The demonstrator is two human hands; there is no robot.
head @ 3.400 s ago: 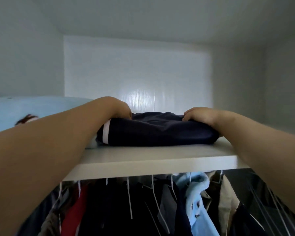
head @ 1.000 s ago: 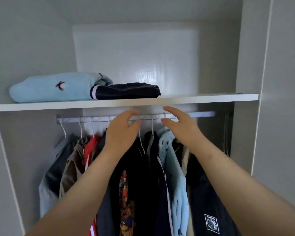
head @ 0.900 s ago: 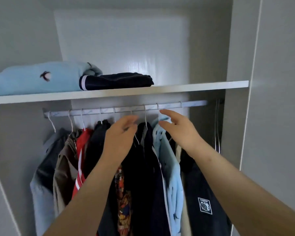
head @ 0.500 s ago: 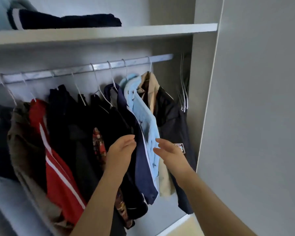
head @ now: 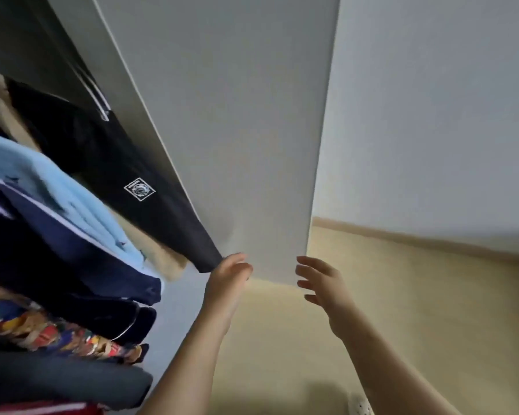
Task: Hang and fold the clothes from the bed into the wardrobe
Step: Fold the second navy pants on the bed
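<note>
Hung clothes [head: 57, 235] crowd the left, a black garment [head: 117, 163] outermost against the wardrobe panel [head: 237, 130]. The left hand [head: 229, 275], loosely curled and empty, is just beside its hem; the right hand [head: 322, 284] is spread, empty. A stray brush could snag that hem and tug the garment down

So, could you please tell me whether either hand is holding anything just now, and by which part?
Nothing is held: the left hand is open beside the black jacket at its hem, and the right hand is open in mid-air.
</note>
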